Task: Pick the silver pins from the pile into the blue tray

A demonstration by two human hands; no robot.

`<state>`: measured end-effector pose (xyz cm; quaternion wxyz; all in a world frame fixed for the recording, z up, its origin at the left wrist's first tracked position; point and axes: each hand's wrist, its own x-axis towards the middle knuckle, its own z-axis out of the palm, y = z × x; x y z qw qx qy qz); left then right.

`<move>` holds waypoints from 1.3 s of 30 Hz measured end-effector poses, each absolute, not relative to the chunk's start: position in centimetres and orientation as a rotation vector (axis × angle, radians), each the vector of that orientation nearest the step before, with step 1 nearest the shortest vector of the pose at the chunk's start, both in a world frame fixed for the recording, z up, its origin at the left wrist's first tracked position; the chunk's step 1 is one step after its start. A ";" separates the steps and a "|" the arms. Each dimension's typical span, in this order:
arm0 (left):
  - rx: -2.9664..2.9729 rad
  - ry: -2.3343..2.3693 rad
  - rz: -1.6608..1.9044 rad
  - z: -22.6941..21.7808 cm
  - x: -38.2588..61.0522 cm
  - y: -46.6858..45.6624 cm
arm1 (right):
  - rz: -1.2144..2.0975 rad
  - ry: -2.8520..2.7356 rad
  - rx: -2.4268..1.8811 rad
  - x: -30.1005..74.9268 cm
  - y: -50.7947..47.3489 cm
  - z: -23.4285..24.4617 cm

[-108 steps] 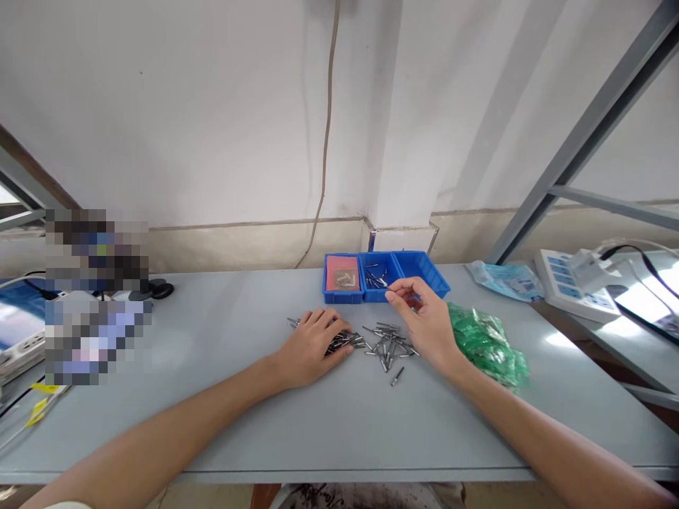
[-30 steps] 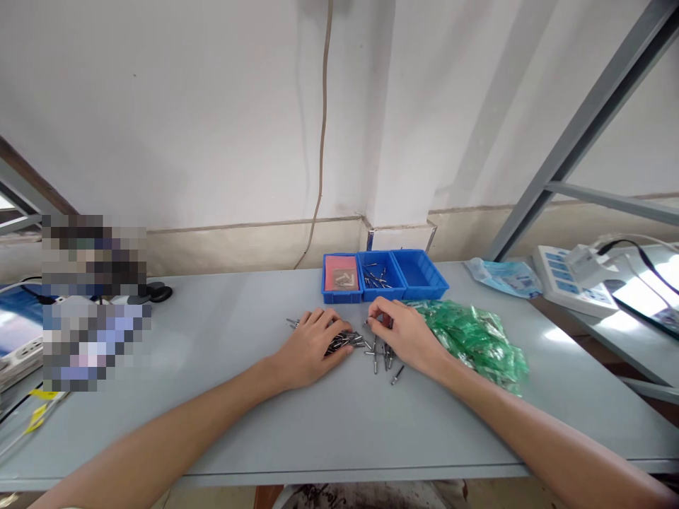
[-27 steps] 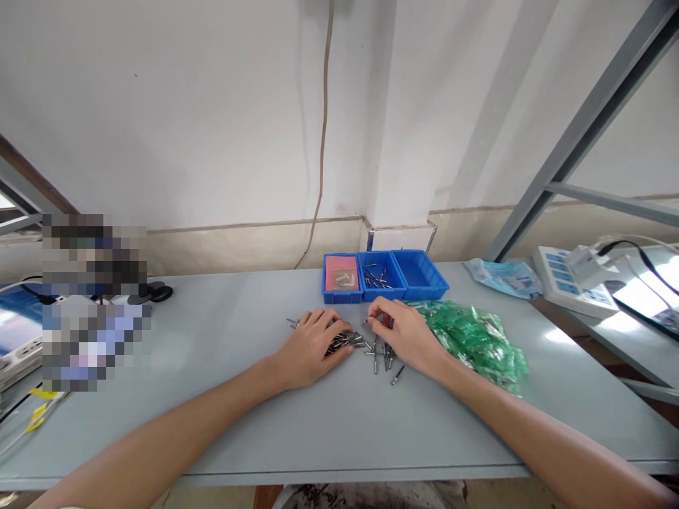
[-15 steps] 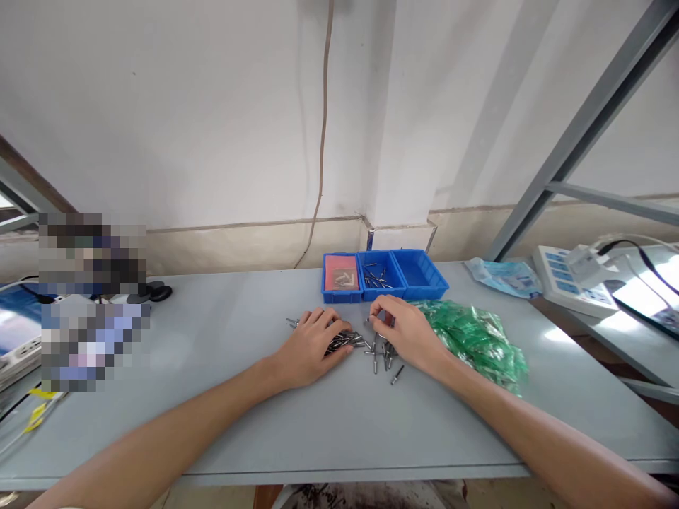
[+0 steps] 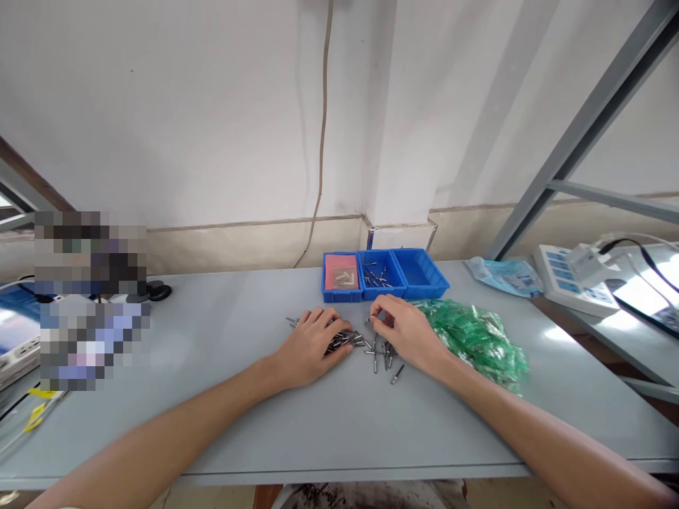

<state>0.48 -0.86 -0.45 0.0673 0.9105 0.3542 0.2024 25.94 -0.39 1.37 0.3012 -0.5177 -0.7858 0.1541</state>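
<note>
A loose pile of small metal pins (image 5: 371, 348) lies in the middle of the grey table (image 5: 339, 417). My left hand (image 5: 310, 346) rests flat on the left part of the pile, fingers stretched over the pins. My right hand (image 5: 403, 334) sits on the right part of the pile, thumb and forefinger pinched together at a pin near its far edge. One stray pin (image 5: 395, 375) lies nearer to me. Behind the pile stand three joined blue bins (image 5: 385, 274): the left has a pink lining, the middle holds several pins, the right looks bare.
A heap of green plastic bags (image 5: 472, 339) lies right of my right hand. Farther right are a blue packet (image 5: 503, 277) and a white power strip (image 5: 570, 286) with cables. A black object (image 5: 158, 290) and blurred items occupy the left. A grey metal frame (image 5: 573, 134) rises at right.
3.6 s ago my right hand was raised near the middle blue bin; it has since come down onto the pins. Over the last second both hands stay almost still.
</note>
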 end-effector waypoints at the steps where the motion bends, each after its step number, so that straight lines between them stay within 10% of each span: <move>1: 2.745 1.067 0.614 -0.5 0.5 -0.9 | 0.408 -2.086 -1.375 25.9 -0.4 1.4; 39: 2.741 1.064 0.591 -0.5 0.5 -0.8 | 0.401 -2.104 -1.370 26.0 -0.6 1.2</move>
